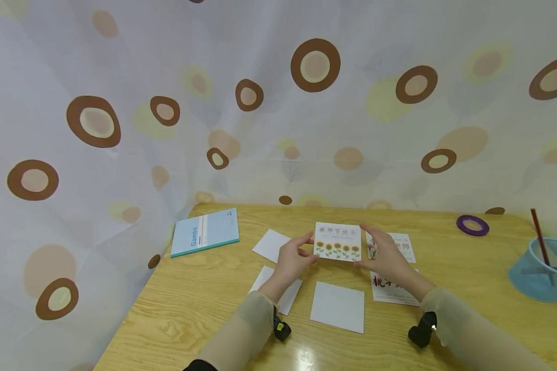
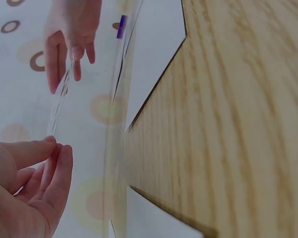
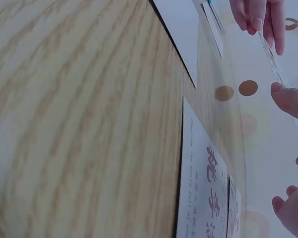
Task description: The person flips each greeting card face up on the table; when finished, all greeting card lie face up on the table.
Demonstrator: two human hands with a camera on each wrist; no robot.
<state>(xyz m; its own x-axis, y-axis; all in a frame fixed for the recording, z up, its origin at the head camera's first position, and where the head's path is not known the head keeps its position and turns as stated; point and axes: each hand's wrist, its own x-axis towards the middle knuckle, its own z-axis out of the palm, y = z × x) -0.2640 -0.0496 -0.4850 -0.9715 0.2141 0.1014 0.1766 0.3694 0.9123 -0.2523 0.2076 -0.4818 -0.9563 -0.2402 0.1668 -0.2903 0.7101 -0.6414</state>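
1. We saw the sunflower card (image 1: pixel 338 241) held upright above the desk (image 1: pixel 204 293), near its middle, printed face toward the head camera
2. The left hand (image 1: pixel 291 260) pinched the card's left edge between thumb and fingertips; in the left wrist view the card (image 2: pixel 59 96) showed edge-on
3. The right hand (image 1: pixel 384 255) gripped the card's right edge, fingers curled behind it
4. Below the card a blank white card (image 1: pixel 338 307) lay flat; two more white cards (image 1: pixel 271 245) lay to the left
5. Two cards with red characters (image 1: pixel 392 291) lay under and beside the right hand
6. A blue notebook (image 1: pixel 205 232) sat at the far left, a purple ring (image 1: pixel 472 225) at the far right, and a blue cup (image 1: pixel 540 270) holding sticks near the right edge
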